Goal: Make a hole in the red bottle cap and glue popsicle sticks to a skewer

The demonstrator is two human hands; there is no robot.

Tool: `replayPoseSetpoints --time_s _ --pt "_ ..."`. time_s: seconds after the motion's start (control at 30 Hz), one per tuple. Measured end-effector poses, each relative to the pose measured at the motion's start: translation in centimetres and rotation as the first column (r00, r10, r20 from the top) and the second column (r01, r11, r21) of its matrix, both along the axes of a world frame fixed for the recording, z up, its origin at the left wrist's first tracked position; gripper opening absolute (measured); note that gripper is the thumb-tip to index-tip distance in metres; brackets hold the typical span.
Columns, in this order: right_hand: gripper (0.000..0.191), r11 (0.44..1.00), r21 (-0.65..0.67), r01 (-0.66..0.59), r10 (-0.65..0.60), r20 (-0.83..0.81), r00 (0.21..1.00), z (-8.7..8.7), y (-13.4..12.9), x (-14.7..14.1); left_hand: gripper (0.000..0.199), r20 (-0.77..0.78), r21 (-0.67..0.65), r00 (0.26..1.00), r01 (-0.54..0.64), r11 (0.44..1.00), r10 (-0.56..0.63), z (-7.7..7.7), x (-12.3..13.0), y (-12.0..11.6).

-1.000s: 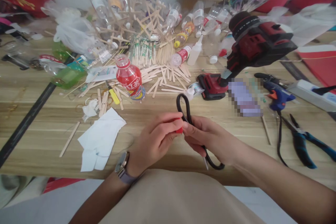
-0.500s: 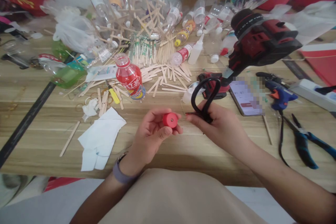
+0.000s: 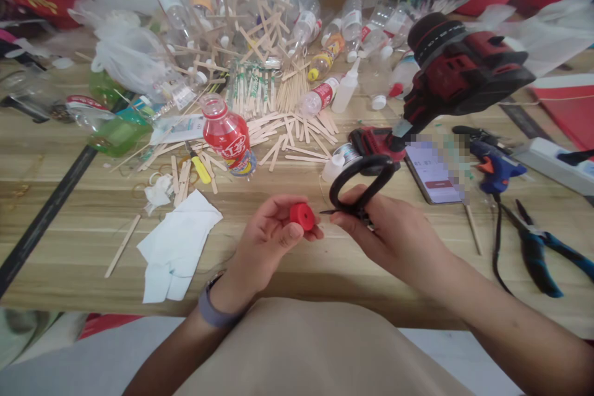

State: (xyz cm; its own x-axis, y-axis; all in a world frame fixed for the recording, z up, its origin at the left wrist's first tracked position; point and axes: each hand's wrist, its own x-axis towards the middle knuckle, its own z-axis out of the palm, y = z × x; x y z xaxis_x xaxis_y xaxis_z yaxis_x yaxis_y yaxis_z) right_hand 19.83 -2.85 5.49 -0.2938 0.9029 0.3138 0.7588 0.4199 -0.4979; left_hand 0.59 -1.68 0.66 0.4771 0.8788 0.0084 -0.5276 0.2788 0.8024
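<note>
My left hand (image 3: 269,235) pinches a red bottle cap (image 3: 302,216) with a small dark hole in its top. In my right hand (image 3: 394,223) is a pair of black-handled scissors (image 3: 362,182), gripped near the blades. The dark tip points left at the cap, a short gap away from it. Most of the blades are hidden by my fingers. A plastic bottle with a red label (image 3: 228,139) stands without a cap beyond my left hand.
A red and black power drill (image 3: 464,68) stands at the right, near a phone (image 3: 434,173), a glue gun (image 3: 499,167) and pliers (image 3: 533,247). Wooden sticks (image 3: 297,130) and plastic bottles fill the back. White paper (image 3: 179,247) and a yellow-handled tool (image 3: 200,167) lie left.
The scissors have turned in my right hand, and their tip now shows, pointing at the cap. The cap has tilted slightly to the right in my left hand.
</note>
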Motion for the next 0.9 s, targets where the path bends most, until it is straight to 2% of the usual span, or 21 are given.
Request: replayPoseSetpoints --time_s 0.1,0.23,0.43,0.73,0.9 --pt "0.022 0.984 0.175 -0.04 0.021 0.11 0.994 -0.2 0.1 -0.2 0.023 -0.025 -0.02 1.0 0.013 1.0 -0.014 0.2 0.1 0.0" --pt "0.029 0.934 0.33 -0.139 0.056 0.248 0.967 -0.3 0.4 -0.1 0.029 -0.051 -0.145 0.996 0.06 0.988 -0.068 1.0 0.2 -0.1" --pt "0.03 0.857 0.361 -0.367 0.187 0.447 0.875 0.4 0.5 0.7 0.036 -0.033 -0.354 0.981 0.166 0.92 -0.19 1.8 0.1 -0.3" --pt "0.03 0.83 0.314 -0.462 0.275 0.49 0.827 2.1 1.4 0.7 0.031 0.054 -0.444 0.969 0.241 0.863 -0.242 1.9 0.2 -0.5" --pt "0.031 0.779 0.335 -0.53 0.291 0.557 0.778 2.5 1.7 0.3 0.032 0.047 -0.482 0.963 0.254 0.839 -0.265 2.0 0.1 -0.5"
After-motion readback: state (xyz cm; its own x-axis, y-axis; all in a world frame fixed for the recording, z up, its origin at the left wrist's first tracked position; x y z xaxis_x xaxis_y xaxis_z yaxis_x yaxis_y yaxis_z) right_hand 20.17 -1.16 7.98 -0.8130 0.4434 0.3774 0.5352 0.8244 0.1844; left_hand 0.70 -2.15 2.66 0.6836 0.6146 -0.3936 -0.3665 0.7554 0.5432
